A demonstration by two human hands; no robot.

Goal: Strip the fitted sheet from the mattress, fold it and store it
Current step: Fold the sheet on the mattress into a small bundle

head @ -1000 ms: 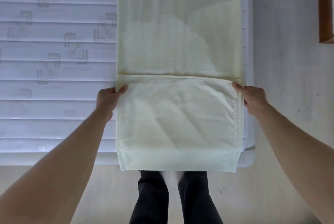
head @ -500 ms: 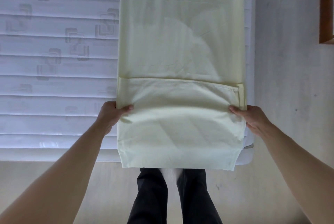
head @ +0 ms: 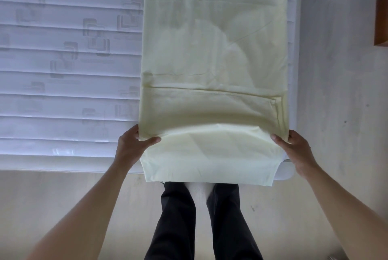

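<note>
One pale yellow fitted sheet [head: 214,49] lay on one bare mattress [head: 63,70]; left hand [head: 131,144] and right hand [head: 294,147] each pinched its folded edge.

Both forearms [head: 98,201] are bare to the frame's edge (no sleeves, watch or rings visible). The legs wear dark, near-black trousers [head: 178,222], falling straight, with pale socks [head: 199,190] between them.

Pale wood floor [head: 63,207], dark trouser legs [head: 180,222], brown wooden furniture edge [head: 381,5] at right
</note>
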